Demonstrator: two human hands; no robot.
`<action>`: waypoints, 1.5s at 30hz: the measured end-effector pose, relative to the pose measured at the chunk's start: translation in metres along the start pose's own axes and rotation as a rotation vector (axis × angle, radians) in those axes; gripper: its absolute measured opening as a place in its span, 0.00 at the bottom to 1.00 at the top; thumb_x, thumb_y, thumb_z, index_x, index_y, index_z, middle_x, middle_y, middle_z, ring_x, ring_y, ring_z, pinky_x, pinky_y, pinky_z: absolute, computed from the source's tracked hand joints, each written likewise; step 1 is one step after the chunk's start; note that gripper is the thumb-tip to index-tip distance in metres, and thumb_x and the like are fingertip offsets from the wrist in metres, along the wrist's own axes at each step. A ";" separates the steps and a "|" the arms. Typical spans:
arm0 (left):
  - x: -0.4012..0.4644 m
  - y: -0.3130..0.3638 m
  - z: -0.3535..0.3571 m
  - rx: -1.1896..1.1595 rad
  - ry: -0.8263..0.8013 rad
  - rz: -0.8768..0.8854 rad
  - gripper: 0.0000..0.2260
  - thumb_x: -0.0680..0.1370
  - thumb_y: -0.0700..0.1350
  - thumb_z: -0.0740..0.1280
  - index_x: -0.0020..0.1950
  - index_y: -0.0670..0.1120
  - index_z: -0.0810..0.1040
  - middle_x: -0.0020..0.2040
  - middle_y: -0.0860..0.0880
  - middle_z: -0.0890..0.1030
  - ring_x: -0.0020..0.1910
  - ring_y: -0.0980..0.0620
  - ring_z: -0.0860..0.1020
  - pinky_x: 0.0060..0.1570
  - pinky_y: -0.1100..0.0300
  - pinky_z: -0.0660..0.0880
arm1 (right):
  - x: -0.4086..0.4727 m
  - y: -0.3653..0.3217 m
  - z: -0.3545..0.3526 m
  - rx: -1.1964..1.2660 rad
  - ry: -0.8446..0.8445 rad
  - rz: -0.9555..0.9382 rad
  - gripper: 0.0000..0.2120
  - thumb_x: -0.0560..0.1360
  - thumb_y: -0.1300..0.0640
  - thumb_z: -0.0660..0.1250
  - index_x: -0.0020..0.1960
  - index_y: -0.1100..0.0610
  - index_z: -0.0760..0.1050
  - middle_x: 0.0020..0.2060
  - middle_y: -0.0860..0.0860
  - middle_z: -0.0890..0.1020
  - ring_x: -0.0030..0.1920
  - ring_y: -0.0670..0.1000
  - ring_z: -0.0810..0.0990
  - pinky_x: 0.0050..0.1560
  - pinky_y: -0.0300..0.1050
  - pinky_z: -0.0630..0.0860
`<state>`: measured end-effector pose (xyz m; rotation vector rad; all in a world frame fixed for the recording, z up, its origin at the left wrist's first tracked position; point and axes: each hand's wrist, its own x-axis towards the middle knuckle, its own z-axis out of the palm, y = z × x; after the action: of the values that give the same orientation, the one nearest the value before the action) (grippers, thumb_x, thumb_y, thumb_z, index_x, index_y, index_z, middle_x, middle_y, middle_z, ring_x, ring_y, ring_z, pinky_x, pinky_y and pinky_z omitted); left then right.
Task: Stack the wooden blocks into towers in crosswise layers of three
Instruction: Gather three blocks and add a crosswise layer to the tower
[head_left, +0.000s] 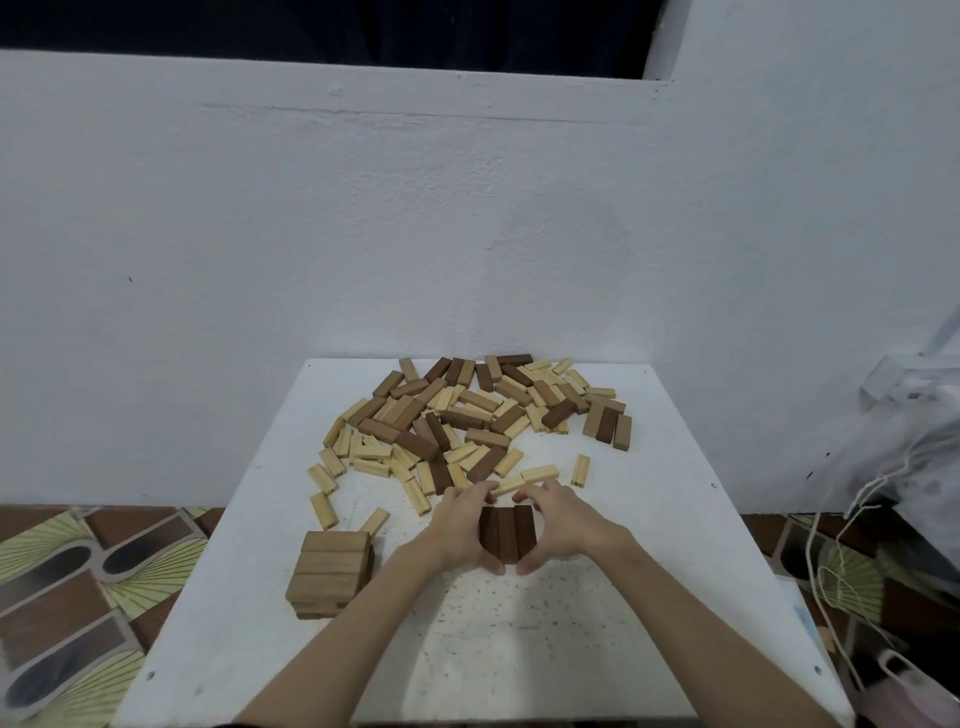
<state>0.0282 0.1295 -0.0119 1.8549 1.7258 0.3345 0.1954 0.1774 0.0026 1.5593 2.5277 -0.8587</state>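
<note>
White table (675, 467), hands (506, 525) cupping 3 blocks (506, 532)

You have two hands (462, 525) around three dark blocks (508, 532), one finished tower (332, 571), one loose pile (467, 415).

Dim, cool and even indoor light falls from above, so the white surface (649, 519) shows only soft, faint shadows and no glare. The wide-angle lens bends the wall (467, 234) ledge and the frame edges, and fine detail looks slightly soft and smeared throughout.
</note>
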 end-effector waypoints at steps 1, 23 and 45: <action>0.000 0.000 0.000 -0.002 -0.004 -0.001 0.46 0.63 0.48 0.79 0.74 0.47 0.56 0.66 0.50 0.69 0.65 0.48 0.61 0.63 0.56 0.62 | 0.000 0.000 0.000 -0.006 0.000 0.000 0.43 0.60 0.47 0.80 0.70 0.50 0.65 0.62 0.52 0.68 0.64 0.53 0.67 0.62 0.49 0.71; 0.000 0.003 -0.001 -0.041 -0.004 -0.003 0.43 0.64 0.48 0.78 0.73 0.49 0.57 0.63 0.53 0.72 0.63 0.49 0.62 0.61 0.55 0.63 | -0.005 -0.002 0.000 -0.028 0.007 -0.007 0.35 0.60 0.43 0.77 0.64 0.47 0.68 0.56 0.52 0.68 0.58 0.52 0.69 0.60 0.50 0.71; -0.059 -0.014 -0.097 0.002 0.080 0.108 0.43 0.64 0.44 0.79 0.72 0.48 0.59 0.61 0.53 0.74 0.64 0.51 0.63 0.65 0.54 0.63 | -0.016 -0.091 -0.019 0.007 0.127 -0.222 0.35 0.62 0.43 0.78 0.63 0.53 0.69 0.57 0.50 0.68 0.58 0.50 0.68 0.58 0.47 0.71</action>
<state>-0.0445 0.0954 0.0694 1.9642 1.6821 0.4557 0.1322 0.1429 0.0631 1.3950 2.8323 -0.8131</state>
